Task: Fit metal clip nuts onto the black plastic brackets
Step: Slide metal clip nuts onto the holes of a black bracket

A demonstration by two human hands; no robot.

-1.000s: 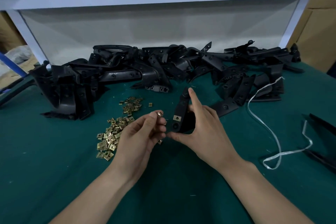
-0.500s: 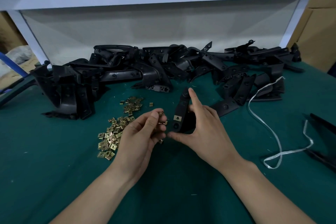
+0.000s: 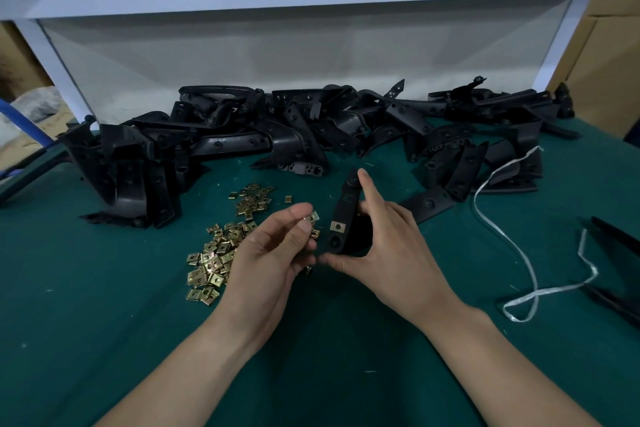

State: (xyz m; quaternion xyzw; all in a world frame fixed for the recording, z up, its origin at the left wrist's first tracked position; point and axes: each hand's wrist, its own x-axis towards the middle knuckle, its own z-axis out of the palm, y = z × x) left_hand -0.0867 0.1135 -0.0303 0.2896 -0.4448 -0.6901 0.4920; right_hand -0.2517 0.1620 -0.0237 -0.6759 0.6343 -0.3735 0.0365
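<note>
Right hand (image 3: 391, 246) grips one narrow black plastic bracket (image 3: 346, 210) and holds it nearly upright above the green table mat (image 3: 104, 322), thumb under the lower end, forefinger laid along the upper end. One square brass-coloured metal clip nut (image 3: 337, 226) already sits on the bracket's lower part. Left hand (image 3: 273, 253) pinches a second, loose brass clip nut (image 3: 313, 217) between thumb and forefinger, just beside the bracket but not touching it. More brass pieces show under the left fingers; cannot tell whether they are held or lying on the mat. The scattered pile of loose clip nuts (image 3: 221, 246) lies to the left of the hands, and the heap of black plastic brackets (image 3: 277, 135) lies behind them. A white cord (image 3: 519, 246) lies at right. Handling judgement: the bracket looks light and rigid, with a matte surface that should not slip, so holding it by the ends leaves the edge free. The nut is small, thin, springy sheet metal, probably sharp-edged and easily dropped. It is best pinched by its flat faces with the open mouth toward the bracket's edge, then pushed until the holes line up.
</note>
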